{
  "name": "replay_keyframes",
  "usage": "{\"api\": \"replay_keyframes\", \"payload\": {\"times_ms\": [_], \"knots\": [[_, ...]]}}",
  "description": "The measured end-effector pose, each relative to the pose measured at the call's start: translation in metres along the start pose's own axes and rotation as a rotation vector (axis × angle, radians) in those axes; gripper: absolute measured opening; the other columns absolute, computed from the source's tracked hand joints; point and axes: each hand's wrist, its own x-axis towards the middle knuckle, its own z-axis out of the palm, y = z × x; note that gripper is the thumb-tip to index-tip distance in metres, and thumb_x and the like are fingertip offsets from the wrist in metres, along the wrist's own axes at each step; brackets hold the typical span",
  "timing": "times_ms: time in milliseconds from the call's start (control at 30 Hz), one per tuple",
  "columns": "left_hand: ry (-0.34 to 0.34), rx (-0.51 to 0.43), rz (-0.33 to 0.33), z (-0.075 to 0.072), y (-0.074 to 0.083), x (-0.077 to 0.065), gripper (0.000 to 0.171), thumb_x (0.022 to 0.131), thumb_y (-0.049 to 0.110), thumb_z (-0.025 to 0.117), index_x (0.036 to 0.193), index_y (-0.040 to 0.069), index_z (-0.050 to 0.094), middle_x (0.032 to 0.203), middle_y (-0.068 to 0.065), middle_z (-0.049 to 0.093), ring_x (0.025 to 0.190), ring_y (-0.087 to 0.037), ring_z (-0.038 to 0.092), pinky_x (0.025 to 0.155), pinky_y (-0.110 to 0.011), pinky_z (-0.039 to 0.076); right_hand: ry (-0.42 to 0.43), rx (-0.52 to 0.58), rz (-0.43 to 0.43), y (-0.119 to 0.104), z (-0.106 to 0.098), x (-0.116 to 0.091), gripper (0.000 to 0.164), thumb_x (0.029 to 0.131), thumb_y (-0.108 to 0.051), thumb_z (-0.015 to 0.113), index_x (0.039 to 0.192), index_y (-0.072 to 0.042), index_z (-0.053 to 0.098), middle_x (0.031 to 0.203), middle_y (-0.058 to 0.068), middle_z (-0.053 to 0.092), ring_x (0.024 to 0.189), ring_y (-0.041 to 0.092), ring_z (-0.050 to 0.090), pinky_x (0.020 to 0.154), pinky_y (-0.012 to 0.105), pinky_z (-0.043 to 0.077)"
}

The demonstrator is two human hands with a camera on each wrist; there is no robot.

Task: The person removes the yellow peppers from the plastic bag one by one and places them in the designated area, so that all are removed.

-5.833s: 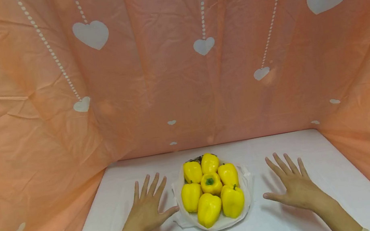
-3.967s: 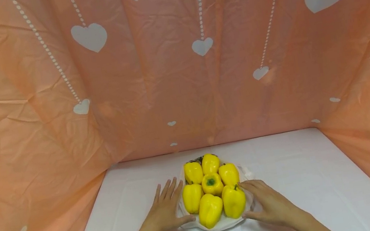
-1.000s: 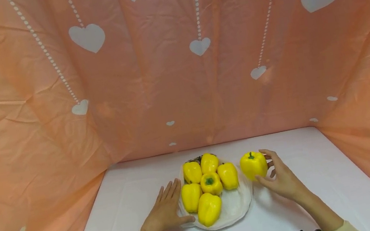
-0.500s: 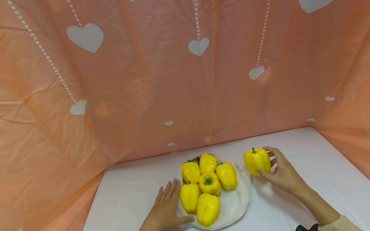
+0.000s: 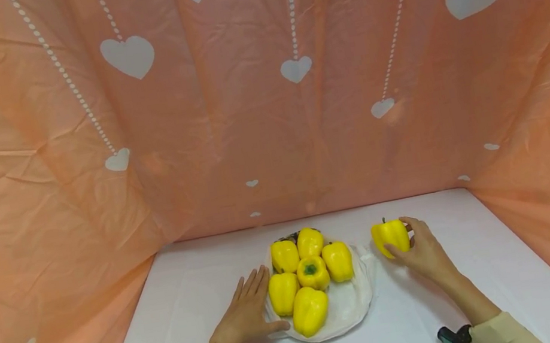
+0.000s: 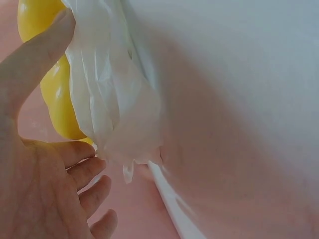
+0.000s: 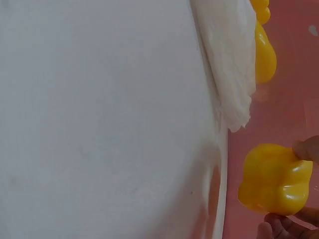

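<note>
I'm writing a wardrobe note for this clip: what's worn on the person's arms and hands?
Plain pale-yellow cloth sleeves, ending on the forearms. A small black rounded device shows beside each cuff. The left hand and right hand are gloveless.

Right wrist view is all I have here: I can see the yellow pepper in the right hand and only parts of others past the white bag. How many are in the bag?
Observer: The head view shows six yellow peppers in the white bag; any beneath them would be hidden.
Operator: Where is the left hand?
Observer: At the bag's left side, with its fingers extended.
Operator: What am I missing on the held pepper?
Observer: Its stem, which shows at the top of it in the head view.
</note>
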Motion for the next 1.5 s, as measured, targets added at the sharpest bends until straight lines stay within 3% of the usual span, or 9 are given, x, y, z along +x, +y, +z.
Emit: {"api": "replay_keyframes", "payload": {"times_ms": [400, 633, 833, 1133, 1500], "knots": [[-0.001, -0.002, 0.004, -0.002, 0.001, -0.001, 0.126, 0.082, 0.060, 0.087, 0.169, -0.004, 0.021, 0.178, -0.020, 0.018, 0.165, -0.038, 0.016, 0.135, -0.059, 0.008, -0.013, -0.047, 0.038, 0.002, 0.002, 0.007, 0.076, 0.093, -0.029, 0.083, 0.146, 0.012, 0.046, 0.123, 0.031, 0.053, 0.089, 0.034, 0.058, 0.074, 0.038, 0.052], [-0.010, -0.007, -0.001, 0.000, 0.000, 0.000, 0.126, 0.082, 0.061, 0.087, 0.169, -0.003, 0.022, 0.178, -0.020, 0.018, 0.165, -0.038, 0.017, 0.135, -0.059, 0.008, -0.046, -0.060, 0.095, 0.005, 0.005, 0.010, 0.079, 0.094, -0.031, 0.081, 0.148, 0.014, 0.044, 0.126, 0.033, 0.051, 0.101, 0.043, 0.059, 0.090, 0.055, 0.055], [-0.002, 0.008, 0.003, -0.001, 0.001, 0.000, 0.126, 0.082, 0.061, 0.087, 0.169, -0.004, 0.022, 0.178, -0.020, 0.018, 0.165, -0.038, 0.017, 0.135, -0.059, 0.008, -0.068, -0.053, 0.118, 0.005, 0.005, 0.012, 0.081, 0.096, -0.033, 0.080, 0.149, 0.014, 0.042, 0.130, 0.035, 0.049, 0.106, 0.046, 0.058, 0.097, 0.059, 0.055], [-0.009, 0.002, -0.009, 0.000, 0.000, 0.001, 0.126, 0.082, 0.060, 0.087, 0.168, -0.004, 0.022, 0.178, -0.020, 0.019, 0.165, -0.037, 0.018, 0.135, -0.059, 0.009, -0.074, -0.068, 0.106, 0.008, 0.005, 0.015, 0.082, 0.096, -0.036, 0.079, 0.149, 0.014, 0.042, 0.129, 0.035, 0.049, 0.105, 0.047, 0.059, 0.095, 0.061, 0.054], [-0.010, -0.006, -0.005, -0.001, 0.001, 0.001, 0.126, 0.082, 0.059, 0.087, 0.169, -0.004, 0.022, 0.178, -0.019, 0.018, 0.165, -0.037, 0.017, 0.135, -0.059, 0.009, -0.070, -0.110, 0.077, 0.004, 0.002, 0.017, 0.084, 0.094, -0.043, 0.080, 0.151, 0.009, 0.045, 0.136, 0.037, 0.049, 0.121, 0.054, 0.056, 0.098, 0.069, 0.052]]}}
